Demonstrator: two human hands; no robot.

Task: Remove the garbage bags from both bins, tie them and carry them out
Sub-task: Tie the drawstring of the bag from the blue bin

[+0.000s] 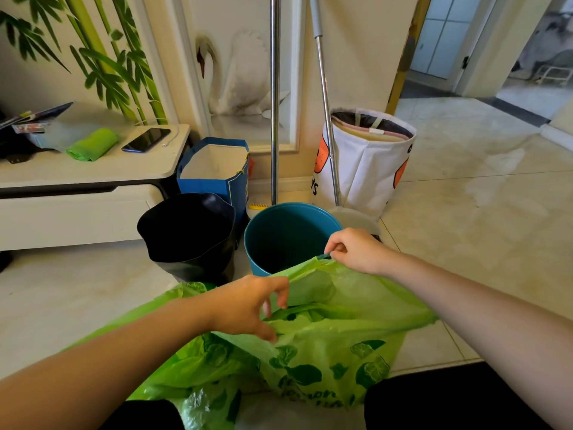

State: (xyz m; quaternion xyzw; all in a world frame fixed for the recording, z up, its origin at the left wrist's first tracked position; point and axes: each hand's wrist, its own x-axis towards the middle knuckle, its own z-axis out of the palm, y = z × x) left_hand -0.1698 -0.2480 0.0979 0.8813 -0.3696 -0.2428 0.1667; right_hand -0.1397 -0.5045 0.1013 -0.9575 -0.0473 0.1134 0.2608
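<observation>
Seen from the head camera, a green garbage bag (325, 346) printed with darker leaves lies on the tiled floor (480, 212) between the person's knees, its mouth pulled open toward the bins. The right hand (356, 251) pinches the bag's rim at its far corner, fingers curled on a dark bit of drawstring, and holds that edge up just in front of the blue bin (288, 237), which stands bare inside. The left hand (251, 305) reaches into the bag's mouth with fingers loosely spread and bent downward, fingertips touching the near plastic; it grips nothing firmly. Just left of the blue bin stands a second bin lined with a black bag (189, 234). Behind them are a blue paper bag (217, 169), two mop handles and a white fabric basket (369, 162). A roll of green bags (93, 144) and a phone (145, 139) lie on the white cabinet (77, 175).
</observation>
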